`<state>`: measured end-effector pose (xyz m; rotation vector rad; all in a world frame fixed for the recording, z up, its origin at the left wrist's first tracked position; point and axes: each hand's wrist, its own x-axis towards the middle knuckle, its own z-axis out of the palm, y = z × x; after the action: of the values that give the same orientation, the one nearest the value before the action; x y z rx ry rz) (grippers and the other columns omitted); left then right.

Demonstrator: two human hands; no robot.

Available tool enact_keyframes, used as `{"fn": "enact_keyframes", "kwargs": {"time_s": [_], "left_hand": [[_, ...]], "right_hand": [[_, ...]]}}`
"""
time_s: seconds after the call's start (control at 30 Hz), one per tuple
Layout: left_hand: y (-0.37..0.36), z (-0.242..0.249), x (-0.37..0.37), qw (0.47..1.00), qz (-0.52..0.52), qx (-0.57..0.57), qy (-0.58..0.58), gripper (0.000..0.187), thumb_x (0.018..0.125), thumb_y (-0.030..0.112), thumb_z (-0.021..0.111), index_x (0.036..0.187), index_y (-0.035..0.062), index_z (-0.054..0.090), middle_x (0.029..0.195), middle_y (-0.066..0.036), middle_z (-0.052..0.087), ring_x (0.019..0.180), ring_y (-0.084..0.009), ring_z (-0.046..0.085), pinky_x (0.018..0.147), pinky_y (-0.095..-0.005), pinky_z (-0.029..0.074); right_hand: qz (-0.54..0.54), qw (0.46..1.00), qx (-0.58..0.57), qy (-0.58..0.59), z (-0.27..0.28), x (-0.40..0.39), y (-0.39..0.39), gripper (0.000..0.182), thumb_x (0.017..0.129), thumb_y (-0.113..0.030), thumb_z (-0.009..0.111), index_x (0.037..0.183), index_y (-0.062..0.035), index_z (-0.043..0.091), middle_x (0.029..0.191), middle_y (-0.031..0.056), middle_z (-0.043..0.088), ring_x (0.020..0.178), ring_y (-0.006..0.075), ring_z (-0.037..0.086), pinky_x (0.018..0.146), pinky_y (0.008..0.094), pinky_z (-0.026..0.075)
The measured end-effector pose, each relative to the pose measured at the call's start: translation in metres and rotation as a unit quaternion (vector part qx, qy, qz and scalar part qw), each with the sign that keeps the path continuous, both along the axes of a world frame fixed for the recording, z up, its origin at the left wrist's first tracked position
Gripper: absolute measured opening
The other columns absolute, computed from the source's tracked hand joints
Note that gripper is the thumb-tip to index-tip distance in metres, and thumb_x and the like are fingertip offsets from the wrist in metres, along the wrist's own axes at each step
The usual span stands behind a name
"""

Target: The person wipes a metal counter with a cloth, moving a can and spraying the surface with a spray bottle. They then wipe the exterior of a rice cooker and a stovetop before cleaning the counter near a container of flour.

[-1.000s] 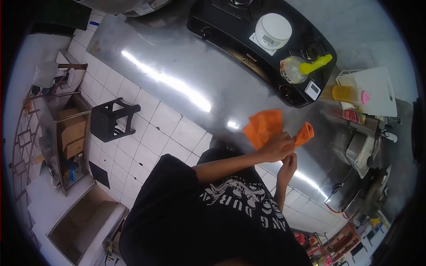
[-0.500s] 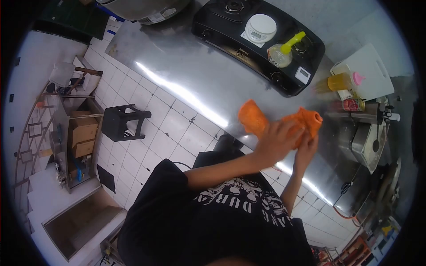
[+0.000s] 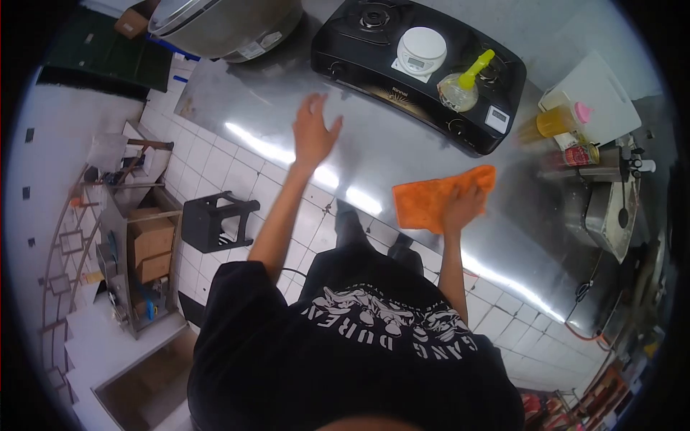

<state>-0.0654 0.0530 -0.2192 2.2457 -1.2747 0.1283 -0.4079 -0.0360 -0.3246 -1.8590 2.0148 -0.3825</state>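
An orange cloth (image 3: 424,205) lies folded near the front edge of the steel counter (image 3: 251,97). On its right part rests my right hand (image 3: 465,207), fingers bent over the fabric and pressing it against the metal. My left hand (image 3: 314,136) is off to the left, above the counter, with fingers apart and nothing in them. Behind both hands stands a black gas stove (image 3: 388,87). It carries a white kitchen scale (image 3: 422,49), a clear spray bottle with a yellow-green head (image 3: 460,87) and a small white digital timer (image 3: 497,118).
A big metal pot (image 3: 237,36) sits at the counter's back left. To the right are a pink-capped bottle of yellow liquid (image 3: 557,122), a red can (image 3: 581,156), a white cutting board (image 3: 600,93) and a metal container (image 3: 604,215). A black stool (image 3: 215,221) stands on the tiled floor.
Both hands were together on the bunched cloth. My left hand has let go and moved left; the cloth now lies flatter under my right hand, which has shifted slightly left.
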Motion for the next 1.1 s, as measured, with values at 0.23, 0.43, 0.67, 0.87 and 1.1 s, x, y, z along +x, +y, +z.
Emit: {"fn": "enact_keyframes", "kwargs": {"time_s": [0.23,0.43,0.67,0.87,1.1], "left_hand": [[-0.132,-0.005,0.163,0.991,-0.061,-0.065,-0.100,0.061,0.083,0.042,0.073,0.126,0.0020,0.056,0.128,-0.020,0.055,0.118,-0.0369,0.053,0.097,-0.0472,0.043],[-0.211,-0.035,0.187,0.885,-0.452,-0.008,-0.111,0.052,0.080,0.047,0.074,0.114,0.0088,0.066,0.126,-0.008,0.059,0.121,-0.0288,0.051,0.101,-0.0432,0.038],[-0.239,-0.038,0.189,0.786,-0.607,0.035,-0.113,0.048,0.071,0.045,0.081,0.110,0.0179,0.070,0.136,0.001,0.056,0.129,-0.0256,0.044,0.109,-0.0461,0.029],[-0.240,-0.043,0.190,0.775,-0.627,0.022,-0.079,0.047,0.069,0.045,0.083,0.106,0.0180,0.072,0.137,0.003,0.056,0.132,-0.0242,0.042,0.110,-0.0456,0.028],[-0.238,-0.045,0.191,0.773,-0.629,0.016,-0.077,0.046,0.067,0.039,0.085,0.104,0.0153,0.071,0.138,0.003,0.056,0.132,-0.0247,0.044,0.108,-0.0439,0.029]], "right_hand": [[0.081,0.960,-0.019,-0.268,-0.007,0.154,0.027,0.052,0.085,-0.009,0.061,0.136,-0.0006,0.050,0.128,0.0235,0.054,0.122,0.0378,0.052,0.105,0.0433,0.040],[-0.133,0.904,-0.189,-0.360,0.017,0.308,0.005,0.048,0.086,-0.009,0.062,0.133,-0.0037,0.055,0.119,0.0182,0.049,0.112,0.0320,0.052,0.099,0.0390,0.041],[-0.266,0.881,-0.195,-0.340,-0.004,0.378,-0.033,0.030,0.091,-0.019,0.069,0.117,-0.0037,0.065,0.114,0.0140,0.040,0.100,0.0260,0.049,0.093,0.0356,0.041],[-0.281,0.874,-0.251,-0.306,-0.021,0.387,-0.035,0.021,0.085,-0.014,0.071,0.104,-0.0045,0.068,0.100,0.0129,0.053,0.092,0.0297,0.056,0.084,0.0377,0.046],[-0.337,0.842,-0.287,-0.307,-0.021,0.379,-0.039,0.007,0.084,-0.007,0.067,0.089,-0.0053,0.063,0.094,0.0127,0.054,0.089,0.0301,0.056,0.078,0.0393,0.045]]}}
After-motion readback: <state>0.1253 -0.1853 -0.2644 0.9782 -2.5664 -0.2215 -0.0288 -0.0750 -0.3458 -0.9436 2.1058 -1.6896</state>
